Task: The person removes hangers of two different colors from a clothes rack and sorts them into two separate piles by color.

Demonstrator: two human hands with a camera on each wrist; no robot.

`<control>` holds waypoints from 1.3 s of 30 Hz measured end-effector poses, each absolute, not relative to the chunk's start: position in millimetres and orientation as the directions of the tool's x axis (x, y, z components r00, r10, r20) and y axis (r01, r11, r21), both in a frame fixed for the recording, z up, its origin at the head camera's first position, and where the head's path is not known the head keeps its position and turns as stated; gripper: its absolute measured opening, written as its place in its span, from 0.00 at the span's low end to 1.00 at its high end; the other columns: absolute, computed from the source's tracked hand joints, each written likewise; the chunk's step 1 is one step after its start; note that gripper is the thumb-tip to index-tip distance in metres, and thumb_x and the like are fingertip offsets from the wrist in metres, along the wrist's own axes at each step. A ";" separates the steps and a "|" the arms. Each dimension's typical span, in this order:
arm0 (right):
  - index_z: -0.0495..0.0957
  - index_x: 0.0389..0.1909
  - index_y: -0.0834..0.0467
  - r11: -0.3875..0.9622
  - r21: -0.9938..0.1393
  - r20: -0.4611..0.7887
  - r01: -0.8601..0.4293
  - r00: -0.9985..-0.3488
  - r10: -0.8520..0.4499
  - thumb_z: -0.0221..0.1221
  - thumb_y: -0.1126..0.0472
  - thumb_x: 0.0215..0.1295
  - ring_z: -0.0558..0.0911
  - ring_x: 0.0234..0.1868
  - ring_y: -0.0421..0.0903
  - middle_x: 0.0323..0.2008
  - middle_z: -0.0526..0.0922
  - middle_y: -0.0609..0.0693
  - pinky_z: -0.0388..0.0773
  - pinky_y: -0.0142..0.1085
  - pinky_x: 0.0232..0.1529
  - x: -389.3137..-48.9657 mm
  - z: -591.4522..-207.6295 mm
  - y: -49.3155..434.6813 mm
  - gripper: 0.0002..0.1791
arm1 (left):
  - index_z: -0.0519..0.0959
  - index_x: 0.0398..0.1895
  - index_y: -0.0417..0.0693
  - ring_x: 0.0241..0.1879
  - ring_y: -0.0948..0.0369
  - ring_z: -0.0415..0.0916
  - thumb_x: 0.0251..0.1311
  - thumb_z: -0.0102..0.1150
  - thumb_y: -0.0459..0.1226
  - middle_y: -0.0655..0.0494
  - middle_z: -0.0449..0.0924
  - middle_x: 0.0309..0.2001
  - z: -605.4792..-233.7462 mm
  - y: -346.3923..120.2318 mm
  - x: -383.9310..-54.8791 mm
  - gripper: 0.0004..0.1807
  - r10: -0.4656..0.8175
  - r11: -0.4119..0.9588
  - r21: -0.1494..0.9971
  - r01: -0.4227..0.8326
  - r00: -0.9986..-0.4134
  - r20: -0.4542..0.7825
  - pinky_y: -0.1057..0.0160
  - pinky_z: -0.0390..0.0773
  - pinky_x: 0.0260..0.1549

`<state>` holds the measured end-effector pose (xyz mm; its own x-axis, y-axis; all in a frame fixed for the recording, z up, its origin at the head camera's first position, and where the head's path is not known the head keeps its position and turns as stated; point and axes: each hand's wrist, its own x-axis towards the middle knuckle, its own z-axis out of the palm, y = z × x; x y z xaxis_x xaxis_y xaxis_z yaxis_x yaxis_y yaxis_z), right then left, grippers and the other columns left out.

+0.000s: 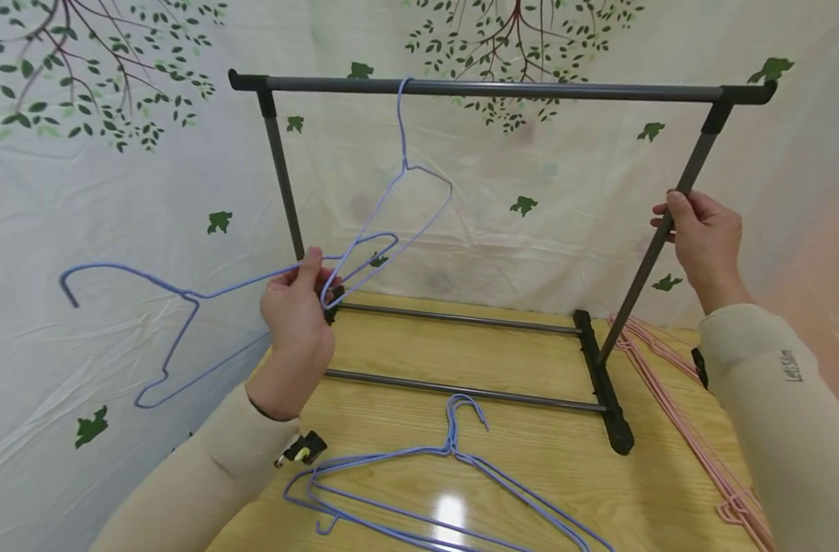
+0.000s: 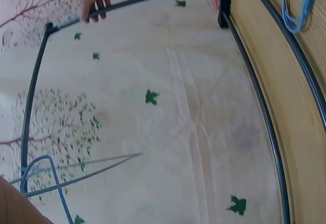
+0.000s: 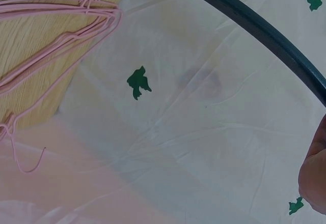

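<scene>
My left hand [image 1: 297, 322] pinches a blue wire hanger [image 1: 187, 294] by one shoulder, between thumb and fingers, at the left of the rack. The hanger lies sideways with its hook pointing left. Another blue hanger [image 1: 404, 163] hangs by its hook from the top bar [image 1: 564, 91] of a dark metal rack, its lower corner right at my left fingertips. On the other side, my right hand [image 1: 711, 238] grips the rack's right post [image 1: 649, 264] about midway up. In the right wrist view only part of that hand [image 3: 313, 173] shows, beside the post [image 3: 254, 25].
Several blue hangers [image 1: 452, 451] lie stacked on the wooden table [image 1: 392, 429] in front of the rack. Pink hangers [image 1: 668, 406] lie to the right of its base. The lower rails [image 1: 461, 389] run close over the table. Behind hangs a pale leaf-patterned sheet [image 1: 488, 253].
</scene>
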<state>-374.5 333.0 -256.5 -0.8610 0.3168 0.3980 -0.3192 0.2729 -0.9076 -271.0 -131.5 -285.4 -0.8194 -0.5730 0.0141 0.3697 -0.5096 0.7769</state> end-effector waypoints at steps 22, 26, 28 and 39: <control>0.81 0.58 0.55 0.223 -0.916 0.391 -0.334 -0.868 0.307 0.59 0.47 0.69 0.85 0.34 0.35 0.34 0.85 0.41 0.77 0.21 0.36 -375.4 -252.8 327.0 0.22 | 0.77 0.33 0.49 0.27 0.65 0.82 0.63 0.66 0.46 0.62 0.82 0.20 -312.0 -192.6 -235.0 0.13 -0.233 -0.154 0.981 -0.115 -0.961 -0.149 0.69 0.74 0.28; 0.80 0.59 0.55 0.260 -0.912 0.392 -0.319 -0.865 0.313 0.58 0.47 0.70 0.84 0.35 0.34 0.35 0.85 0.39 0.77 0.21 0.36 -375.9 -250.9 324.8 0.23 | 0.77 0.33 0.46 0.29 0.63 0.83 0.66 0.63 0.44 0.60 0.82 0.21 -311.8 -207.9 -219.2 0.12 -0.031 0.096 0.985 -0.142 -0.990 -0.140 0.66 0.75 0.29; 0.80 0.59 0.55 0.268 -0.912 0.388 -0.311 -0.867 0.313 0.57 0.47 0.71 0.84 0.36 0.34 0.35 0.85 0.39 0.76 0.21 0.36 -376.3 -250.9 324.9 0.23 | 0.77 0.32 0.44 0.29 0.62 0.83 0.67 0.63 0.42 0.58 0.82 0.21 -312.0 -214.3 -213.3 0.11 0.073 0.204 0.969 -0.137 -0.985 -0.154 0.65 0.76 0.29; 0.81 0.58 0.55 0.250 -0.915 0.387 -0.317 -0.863 0.324 0.58 0.47 0.70 0.84 0.34 0.34 0.33 0.85 0.39 0.77 0.20 0.35 -373.8 -255.2 330.4 0.22 | 0.79 0.29 0.41 0.27 0.54 0.79 0.59 0.69 0.39 0.51 0.81 0.22 -309.0 -228.8 -198.7 0.11 0.464 0.565 0.820 0.090 -0.857 -0.225 0.58 0.77 0.27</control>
